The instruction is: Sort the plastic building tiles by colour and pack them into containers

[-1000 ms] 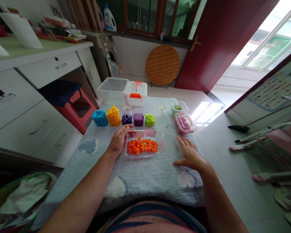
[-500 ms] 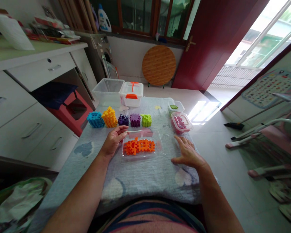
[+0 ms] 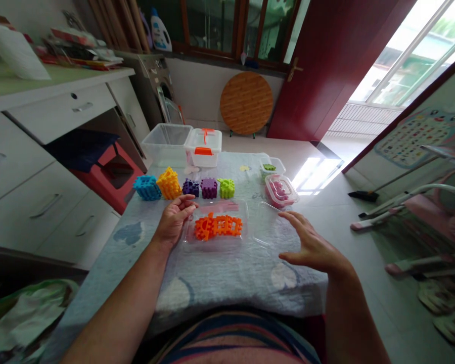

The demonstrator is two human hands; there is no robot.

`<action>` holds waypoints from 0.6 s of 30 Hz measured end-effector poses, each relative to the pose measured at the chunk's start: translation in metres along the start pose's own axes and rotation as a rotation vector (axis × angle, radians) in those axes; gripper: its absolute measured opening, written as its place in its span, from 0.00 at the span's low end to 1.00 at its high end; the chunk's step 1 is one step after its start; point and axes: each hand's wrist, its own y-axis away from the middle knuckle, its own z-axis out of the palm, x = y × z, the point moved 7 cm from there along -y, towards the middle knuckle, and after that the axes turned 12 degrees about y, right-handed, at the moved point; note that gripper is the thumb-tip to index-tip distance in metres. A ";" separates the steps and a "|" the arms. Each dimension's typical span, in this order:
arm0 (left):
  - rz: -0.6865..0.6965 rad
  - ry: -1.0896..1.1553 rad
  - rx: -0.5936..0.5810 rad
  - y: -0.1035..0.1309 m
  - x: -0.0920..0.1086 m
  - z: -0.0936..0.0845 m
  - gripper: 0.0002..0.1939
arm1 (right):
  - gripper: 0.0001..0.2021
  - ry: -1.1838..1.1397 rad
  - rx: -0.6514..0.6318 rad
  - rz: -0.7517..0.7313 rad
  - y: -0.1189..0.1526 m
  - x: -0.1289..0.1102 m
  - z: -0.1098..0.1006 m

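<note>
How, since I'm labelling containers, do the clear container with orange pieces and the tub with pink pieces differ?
Contents: the clear container holds orange pieces; the tub, pink pieces.
Shape: the container looks wider, the tub more compact.
Place: the container is by the left hand; the tub sits beyond the right hand.
Both are see-through and rest on the cloth.

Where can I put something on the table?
Bare cloth shows between the clear container and the striped top; left of the left arm, below the blue block; and between the orange-handled box and tub of green pieces. Crowded: the block row, around the right hand, and the pink tub.
</note>
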 end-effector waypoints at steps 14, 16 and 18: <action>-0.030 0.060 0.037 0.001 0.002 0.003 0.23 | 0.42 0.037 0.011 -0.069 -0.008 -0.021 -0.012; -0.048 0.075 0.035 0.002 0.001 0.004 0.24 | 0.43 0.039 0.022 -0.124 -0.021 -0.041 -0.012; -0.055 0.094 0.032 0.002 0.001 0.004 0.23 | 0.44 0.054 0.000 -0.180 -0.038 -0.065 -0.006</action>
